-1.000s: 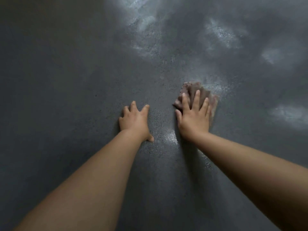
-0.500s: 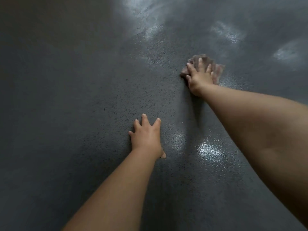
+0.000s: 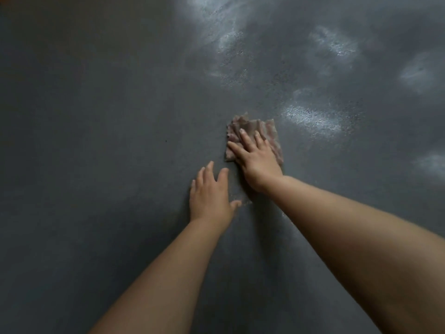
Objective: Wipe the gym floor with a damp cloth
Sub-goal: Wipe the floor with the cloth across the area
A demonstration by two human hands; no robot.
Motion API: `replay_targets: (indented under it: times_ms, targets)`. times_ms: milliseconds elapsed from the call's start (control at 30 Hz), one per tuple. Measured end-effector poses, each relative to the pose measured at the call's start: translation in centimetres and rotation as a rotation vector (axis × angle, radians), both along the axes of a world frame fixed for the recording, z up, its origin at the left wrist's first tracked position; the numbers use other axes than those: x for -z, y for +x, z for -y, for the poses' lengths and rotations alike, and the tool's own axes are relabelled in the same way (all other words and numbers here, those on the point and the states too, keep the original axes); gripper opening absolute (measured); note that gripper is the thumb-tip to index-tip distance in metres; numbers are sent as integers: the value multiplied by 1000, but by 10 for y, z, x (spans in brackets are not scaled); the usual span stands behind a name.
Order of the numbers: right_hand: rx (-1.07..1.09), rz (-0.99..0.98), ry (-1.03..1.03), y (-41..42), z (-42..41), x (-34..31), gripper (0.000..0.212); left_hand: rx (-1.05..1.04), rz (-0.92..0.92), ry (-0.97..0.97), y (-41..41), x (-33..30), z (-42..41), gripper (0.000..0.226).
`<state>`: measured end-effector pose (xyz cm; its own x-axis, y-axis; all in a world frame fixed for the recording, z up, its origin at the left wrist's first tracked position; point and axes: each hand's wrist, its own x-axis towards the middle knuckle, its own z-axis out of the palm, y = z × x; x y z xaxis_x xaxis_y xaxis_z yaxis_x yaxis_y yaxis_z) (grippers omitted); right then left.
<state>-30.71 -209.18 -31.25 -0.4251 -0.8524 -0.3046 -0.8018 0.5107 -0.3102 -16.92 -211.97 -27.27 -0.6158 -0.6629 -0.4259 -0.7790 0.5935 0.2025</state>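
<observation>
A crumpled pinkish-grey cloth (image 3: 268, 131) lies on the dark grey gym floor (image 3: 108, 141) near the middle of the view. My right hand (image 3: 256, 156) presses flat on the cloth with straight, spread fingers and covers its lower part. My left hand (image 3: 210, 195) rests flat on the bare floor just below and left of the cloth, fingers straight, thumb out to the right, holding nothing.
Pale shiny patches (image 3: 310, 118) mark the floor to the right of the cloth and across the upper right. The left half of the floor is dark and matt. No other objects are in view.
My right hand has pulled the cloth back from its far reach toward me and now lies close beside my left hand. My left hand stays planted on the floor.
</observation>
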Motion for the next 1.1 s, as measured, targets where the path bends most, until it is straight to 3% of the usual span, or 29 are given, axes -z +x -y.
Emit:
replay_targets:
  times_ms: [167, 300, 400, 633, 733, 800, 900, 1000, 1100]
  targets:
    - [30, 68, -30, 88, -42, -5, 48, -160, -125, -48, 54, 2, -25, 58]
    - [-320, 122, -68, 156, -80, -1, 54, -288, -110, -36, 94, -1, -34, 57]
    - [-539, -2, -93, 158, -94, 9, 53, -309, -111, -52, 118, 0, -43, 56]
    - [135, -127, -46, 118, -134, 16, 46, -167, -4, -11, 155, -1, -77, 63]
    - [434, -58, 21, 127, -176, 9, 47, -118, 6, 12, 164, -3, -98, 63]
    - [483, -26, 93, 158, -184, 2, 52, -86, 13, 21, 170, -4, -111, 63]
    - [169, -98, 13, 225, -196, -4, 56, -59, 28, 27, 178, -5, -127, 63]
    - [-230, -69, 67, 245, -224, -7, 57, -55, 54, 54, 182, -8, -141, 61]
    - [-289, -147, -39, 218, -248, -3, 52, -22, 89, 84, 186, -11, -152, 65]
